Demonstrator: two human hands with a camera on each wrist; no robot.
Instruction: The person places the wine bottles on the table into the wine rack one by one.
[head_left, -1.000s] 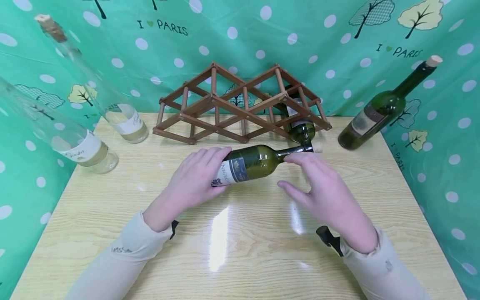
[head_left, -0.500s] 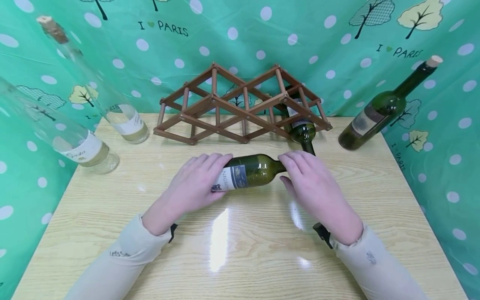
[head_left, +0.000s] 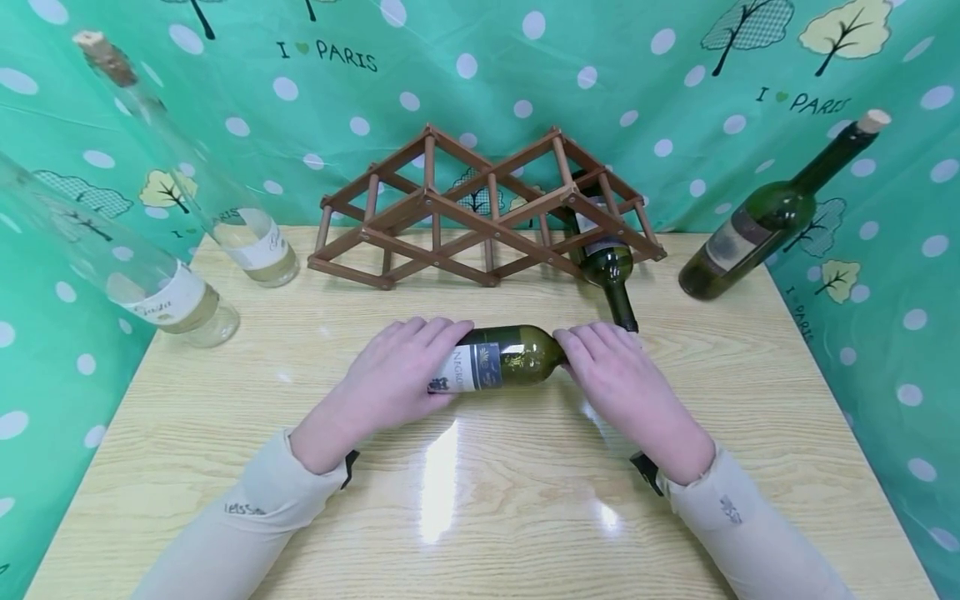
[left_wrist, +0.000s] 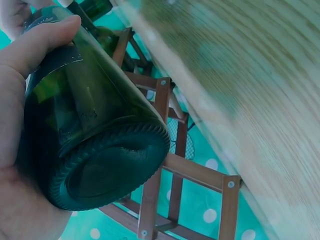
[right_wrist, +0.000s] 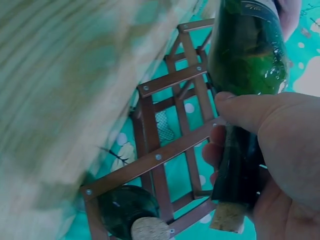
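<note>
A green wine bottle (head_left: 517, 354) with a white and blue label lies sideways between both hands, in front of the rack. My left hand (head_left: 408, 367) grips its body near the base; the ridged bottom of the bottle (left_wrist: 107, 165) faces the left wrist view. Around the neck curl the fingers and thumb of my right hand (head_left: 618, 379). In the right wrist view a cork (right_wrist: 229, 216) closes the mouth just beyond that hand. Behind stands a brown wooden wine rack (head_left: 491, 225), with a second green bottle (head_left: 606, 265) in its right side, neck pointing forward.
Two clear glass bottles with white labels stand on the left, a nearer bottle (head_left: 168, 304) and a farther bottle (head_left: 258, 246). A dark green corked bottle (head_left: 750, 233) stands at the back right. A green dotted cloth (head_left: 517, 50) surrounds the wooden table (head_left: 517, 517).
My right hand has closed around the bottle's neck, which it was only reaching toward before. Both hands have brought the bottle nearer to the person, away from the rack.
</note>
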